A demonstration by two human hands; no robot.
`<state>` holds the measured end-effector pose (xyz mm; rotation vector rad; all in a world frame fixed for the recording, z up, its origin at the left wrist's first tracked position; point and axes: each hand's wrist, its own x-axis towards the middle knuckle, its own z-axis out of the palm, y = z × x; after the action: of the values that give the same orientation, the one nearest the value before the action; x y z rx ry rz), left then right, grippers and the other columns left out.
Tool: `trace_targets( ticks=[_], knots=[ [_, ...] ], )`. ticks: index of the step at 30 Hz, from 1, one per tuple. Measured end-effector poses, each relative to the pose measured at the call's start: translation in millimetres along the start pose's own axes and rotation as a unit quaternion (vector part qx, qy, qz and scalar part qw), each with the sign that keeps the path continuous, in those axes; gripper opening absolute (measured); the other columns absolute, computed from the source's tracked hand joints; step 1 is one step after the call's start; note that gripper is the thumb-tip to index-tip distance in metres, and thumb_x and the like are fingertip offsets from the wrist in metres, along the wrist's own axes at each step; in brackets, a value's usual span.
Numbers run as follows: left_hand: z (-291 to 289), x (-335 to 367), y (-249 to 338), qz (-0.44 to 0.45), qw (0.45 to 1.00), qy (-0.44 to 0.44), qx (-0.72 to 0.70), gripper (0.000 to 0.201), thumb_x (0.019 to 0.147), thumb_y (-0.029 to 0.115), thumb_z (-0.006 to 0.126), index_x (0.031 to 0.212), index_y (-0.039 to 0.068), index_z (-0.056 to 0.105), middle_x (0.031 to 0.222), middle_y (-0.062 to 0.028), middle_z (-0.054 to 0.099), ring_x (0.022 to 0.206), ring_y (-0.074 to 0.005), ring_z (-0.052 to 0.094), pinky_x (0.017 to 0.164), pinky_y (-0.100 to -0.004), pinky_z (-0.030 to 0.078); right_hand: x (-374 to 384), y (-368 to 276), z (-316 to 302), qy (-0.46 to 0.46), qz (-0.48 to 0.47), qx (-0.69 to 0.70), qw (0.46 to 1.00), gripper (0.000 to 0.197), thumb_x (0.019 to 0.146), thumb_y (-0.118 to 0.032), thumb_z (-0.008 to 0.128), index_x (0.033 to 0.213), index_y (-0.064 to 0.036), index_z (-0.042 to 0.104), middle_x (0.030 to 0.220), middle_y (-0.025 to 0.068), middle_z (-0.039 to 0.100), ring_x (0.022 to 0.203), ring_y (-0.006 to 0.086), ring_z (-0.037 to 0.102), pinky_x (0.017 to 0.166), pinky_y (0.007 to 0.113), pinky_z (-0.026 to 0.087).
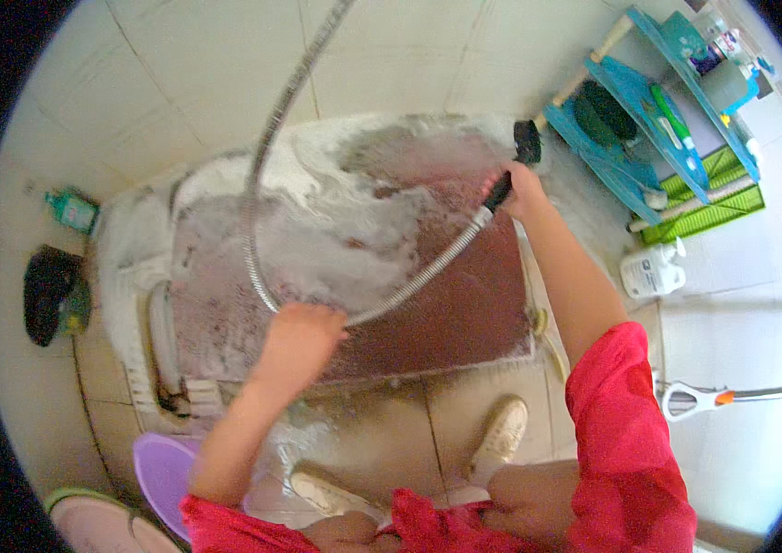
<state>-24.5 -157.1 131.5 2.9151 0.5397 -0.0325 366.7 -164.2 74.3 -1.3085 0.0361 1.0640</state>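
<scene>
A dark red mat [474, 304] lies flat on the tiled floor, its far and left parts under white foam and water. My right hand [522, 192] is closed round the black handle of a shower head [499, 192] above the mat's far right corner; spray blurs the surface beside it. From the handle a silvery metal hose [428, 274] loops down to my left hand [305, 334], whose fingers are wrapped round it over the mat's near middle. Beyond that hand the hose [253, 198] climbs to the top of the picture.
A blue corner shelf [626, 83] with bottles and brushes stands far right, a white pump bottle [652, 272] near it. A squat toilet [159, 346] shows at the mat's left edge. Purple [156, 470] and pink [101, 525] basins sit lower left; a mop handle [759, 394] lies right.
</scene>
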Motion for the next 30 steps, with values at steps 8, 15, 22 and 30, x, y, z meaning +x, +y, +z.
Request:
trace_targets(
  ticks=[8, 15, 22, 30],
  knots=[
    [2.2, -9.7, 28.4, 0.086, 0.994, -0.026, -0.063, 0.020, 0.071, 0.023, 0.057, 0.085, 0.009, 0.056, 0.067, -0.0077, 0.052, 0.070, -0.0257, 0.053, 0.065, -0.0368, 0.040, -90.3, 27.0, -99.1, 0.146, -0.122, -0.152, 0.970, 0.024, 0.084, -0.019, 0.047, 0.088, 0.0016, 0.036, 0.066, 0.0116, 0.044, 0.054, 0.0266, 0.051, 0.050, 0.041, 0.048],
    [12.3, -6.8, 54.6, 0.224, 0.966, -0.117, -0.049, 0.018, 0.070, 0.017, 0.052, 0.085, 0.010, 0.058, 0.069, -0.0051, 0.053, 0.071, -0.0215, 0.054, 0.068, -0.0334, 0.040, -197.7, 101.7, -171.1, 0.240, 0.019, -0.253, 0.937, 0.024, 0.086, -0.016, 0.045, 0.094, -0.0017, 0.028, 0.067, 0.0101, 0.043, 0.051, 0.0217, 0.051, 0.047, 0.036, 0.049],
    [35.4, -2.5, 66.2, 0.231, 0.964, -0.134, 0.002, 0.015, 0.070, 0.015, 0.050, 0.081, 0.011, 0.060, 0.071, -0.0035, 0.054, 0.075, -0.0179, 0.054, 0.070, -0.0300, 0.039, -212.9, 137.3, -173.5, 0.258, -0.041, -0.268, 0.927, 0.026, 0.086, -0.019, 0.046, 0.087, -0.0018, 0.027, 0.068, 0.0098, 0.045, 0.048, 0.0197, 0.053, 0.045, 0.032, 0.047],
    [38.5, 1.0, 68.4, 0.218, 0.965, -0.144, 0.018, 0.013, 0.070, 0.015, 0.050, 0.078, 0.010, 0.059, 0.072, -0.0035, 0.054, 0.075, -0.0176, 0.053, 0.070, -0.0298, 0.039, -216.5, 139.3, -175.5, 0.271, -0.030, -0.210, 0.939, 0.025, 0.087, -0.018, 0.045, 0.084, -0.0037, 0.026, 0.072, 0.0097, 0.042, 0.055, 0.0207, 0.053, 0.051, 0.034, 0.048]
  ],
)
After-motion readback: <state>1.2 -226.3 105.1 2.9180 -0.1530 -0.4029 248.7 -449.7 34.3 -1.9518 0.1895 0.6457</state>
